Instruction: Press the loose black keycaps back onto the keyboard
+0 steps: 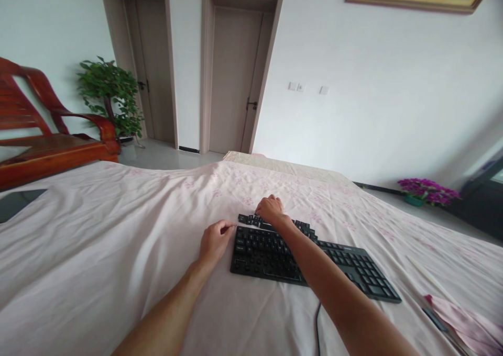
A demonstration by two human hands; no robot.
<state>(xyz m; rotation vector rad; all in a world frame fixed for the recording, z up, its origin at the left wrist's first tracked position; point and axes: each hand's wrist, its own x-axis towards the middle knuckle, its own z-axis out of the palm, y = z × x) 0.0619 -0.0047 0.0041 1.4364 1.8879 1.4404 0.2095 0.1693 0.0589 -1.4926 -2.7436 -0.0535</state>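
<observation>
right hand (pixel 270 209) on loose keycaps (pixel 251 220); left hand (pixel 214 241) beside black keyboard (pixel 306 259).

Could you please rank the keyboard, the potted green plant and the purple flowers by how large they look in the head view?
1. keyboard
2. potted green plant
3. purple flowers

The keyboard is much nearer, which inflates it.

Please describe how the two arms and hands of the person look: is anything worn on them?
Both arms are bare up to the picture's lower edge: no sleeves show. The left hand and the right hand wear no gloves. No watch, bracelet or ring shows on them.
</observation>
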